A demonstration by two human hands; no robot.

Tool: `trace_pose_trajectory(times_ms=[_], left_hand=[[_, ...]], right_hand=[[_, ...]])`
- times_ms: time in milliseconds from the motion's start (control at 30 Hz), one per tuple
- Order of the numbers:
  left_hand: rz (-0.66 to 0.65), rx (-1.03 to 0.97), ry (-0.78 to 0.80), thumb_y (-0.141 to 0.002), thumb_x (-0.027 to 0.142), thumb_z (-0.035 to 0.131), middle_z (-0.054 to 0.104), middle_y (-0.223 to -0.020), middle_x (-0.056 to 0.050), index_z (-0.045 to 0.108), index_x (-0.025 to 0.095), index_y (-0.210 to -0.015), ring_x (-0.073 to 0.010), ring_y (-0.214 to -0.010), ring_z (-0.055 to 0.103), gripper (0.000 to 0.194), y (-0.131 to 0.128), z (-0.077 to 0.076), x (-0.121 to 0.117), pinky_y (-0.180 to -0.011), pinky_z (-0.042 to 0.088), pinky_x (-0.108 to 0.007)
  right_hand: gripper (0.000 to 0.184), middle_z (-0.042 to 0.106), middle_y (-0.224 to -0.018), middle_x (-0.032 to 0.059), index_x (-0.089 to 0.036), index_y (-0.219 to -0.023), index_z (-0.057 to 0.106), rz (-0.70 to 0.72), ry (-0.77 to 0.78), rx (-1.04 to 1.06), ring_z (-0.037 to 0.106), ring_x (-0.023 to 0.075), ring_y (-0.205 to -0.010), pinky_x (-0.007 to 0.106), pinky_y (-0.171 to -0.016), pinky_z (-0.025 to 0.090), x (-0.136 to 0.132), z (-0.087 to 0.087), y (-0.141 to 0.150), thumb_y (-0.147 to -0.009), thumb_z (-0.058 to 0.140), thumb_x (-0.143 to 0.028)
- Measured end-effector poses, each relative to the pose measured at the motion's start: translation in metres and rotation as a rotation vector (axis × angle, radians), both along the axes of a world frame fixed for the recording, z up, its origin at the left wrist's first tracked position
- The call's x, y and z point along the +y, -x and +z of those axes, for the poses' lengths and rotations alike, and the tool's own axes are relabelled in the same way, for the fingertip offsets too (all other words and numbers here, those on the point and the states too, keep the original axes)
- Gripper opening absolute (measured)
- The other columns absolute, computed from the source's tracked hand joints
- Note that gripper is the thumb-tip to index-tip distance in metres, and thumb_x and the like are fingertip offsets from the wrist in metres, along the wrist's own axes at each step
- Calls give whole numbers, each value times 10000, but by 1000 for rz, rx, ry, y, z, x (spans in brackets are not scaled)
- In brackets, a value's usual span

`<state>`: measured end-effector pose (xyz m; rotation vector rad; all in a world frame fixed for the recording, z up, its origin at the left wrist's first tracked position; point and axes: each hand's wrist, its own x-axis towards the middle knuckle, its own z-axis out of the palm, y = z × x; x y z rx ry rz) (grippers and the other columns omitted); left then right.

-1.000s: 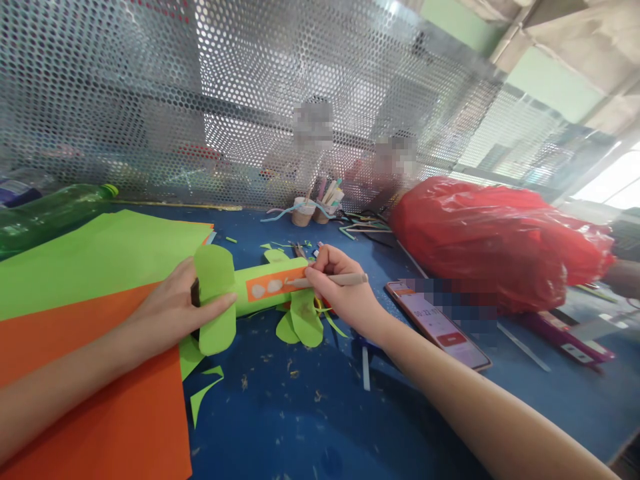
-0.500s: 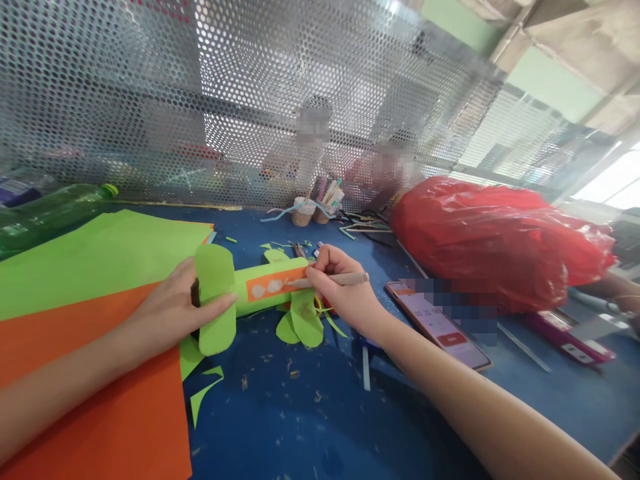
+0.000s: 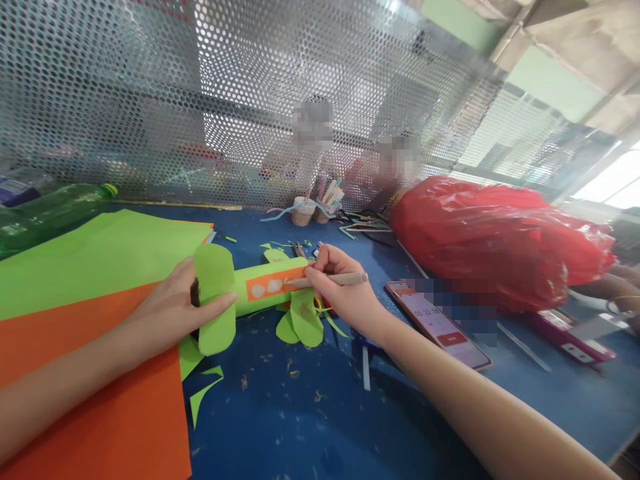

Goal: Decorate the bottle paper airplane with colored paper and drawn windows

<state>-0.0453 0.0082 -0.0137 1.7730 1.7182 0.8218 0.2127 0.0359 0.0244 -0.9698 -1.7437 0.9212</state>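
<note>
A green paper tube (image 3: 273, 263) with rounded green flaps lies across the middle, looking like a paper craft model. On its side is an orange strip (image 3: 295, 273) bearing pale round spots. My left hand (image 3: 175, 303) is closed around the tube's left end, its thumb over a green flap and its other fingers largely hidden behind. My right hand (image 3: 343, 283) pinches a pale marker pen (image 3: 350, 279), whose tip touches the strip just right of the spots. Green paper petals (image 3: 306, 319) stick out below the tube's right end.
Green sheets (image 3: 125, 247) and an orange sheet (image 3: 110, 413) lie at left, near a green bottle (image 3: 55, 210). Pen cups (image 3: 303, 212) stand by the perforated metal screen (image 3: 240, 100). Rightward are a phone (image 3: 440, 327), a red plastic bag (image 3: 500, 240) and another person's hand (image 3: 620, 287).
My hands and the paper tube stay almost in place; the marker tip remains at the orange strip. The other person's hand at the far right has shifted slightly.
</note>
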Motion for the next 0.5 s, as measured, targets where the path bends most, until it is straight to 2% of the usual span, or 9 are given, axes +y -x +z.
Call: trace_pose_trajectory(times_ms=[167,300,500], left_hand=[[20,-12,14,-676,729,576,608,-1237,-73,518,270,-1283,-331,-1045,623,764,0,2,-2,-809,529,-426],[24,-4,6,-673,732,574,605,-1233,-56,520,293,-1281,-325,-1069,611,752,0,2,-2,-856,514,-439],[13,-7,-12,-686,720,570,597,-1242,-61,512,283,-1295,-315,-1064,612,752,0,0,0,-839,520,-420]], right_hand=[[196,411,-550,-91,-229,-657,395,4,-8,-13,337,67,-463,231,-452,264,0,0,-1,-755,564,-207],[191,408,-555,-91,-231,-664,398,4,2,-16,345,71,-464,234,-452,259,0,-1,-1,-753,566,-211],[190,399,-554,-91,-232,-655,393,-9,4,-25,343,73,-464,237,-460,257,0,1,0,-746,559,-216]])
